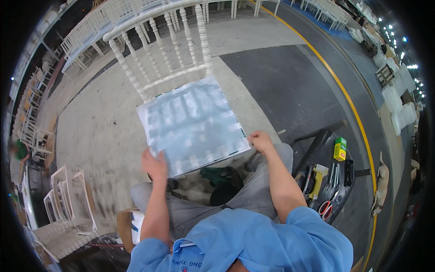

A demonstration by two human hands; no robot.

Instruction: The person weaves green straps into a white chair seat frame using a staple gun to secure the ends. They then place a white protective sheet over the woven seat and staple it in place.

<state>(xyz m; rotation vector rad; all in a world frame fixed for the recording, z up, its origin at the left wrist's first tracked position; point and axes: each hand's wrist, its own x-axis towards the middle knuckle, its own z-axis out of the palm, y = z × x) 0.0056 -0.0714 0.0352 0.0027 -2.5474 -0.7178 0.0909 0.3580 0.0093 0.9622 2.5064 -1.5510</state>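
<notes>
In front of me stands a white chair (158, 81) with turned, beaded spindles in its back. A pale blue-white sheet (192, 120) with light square patches covers its seat; dark strips show along the seat's edges. My left hand (155, 166), slightly blurred, is at the near left corner of the sheet with thumb and fingers apart. At the near right corner, my right hand (262, 141) has its fingers pinched together beside the sheet's edge. What lies between those fingertips is too small to make out.
On a dark stand (337, 195) at my right lie a yellow staple gun (317, 179), red-handled scissors (325, 209) and a green-yellow box (340, 148). White chair frames (68, 213) stand at lower left. A yellow floor line (346, 97) curves past; a dog (381, 186) lies near it.
</notes>
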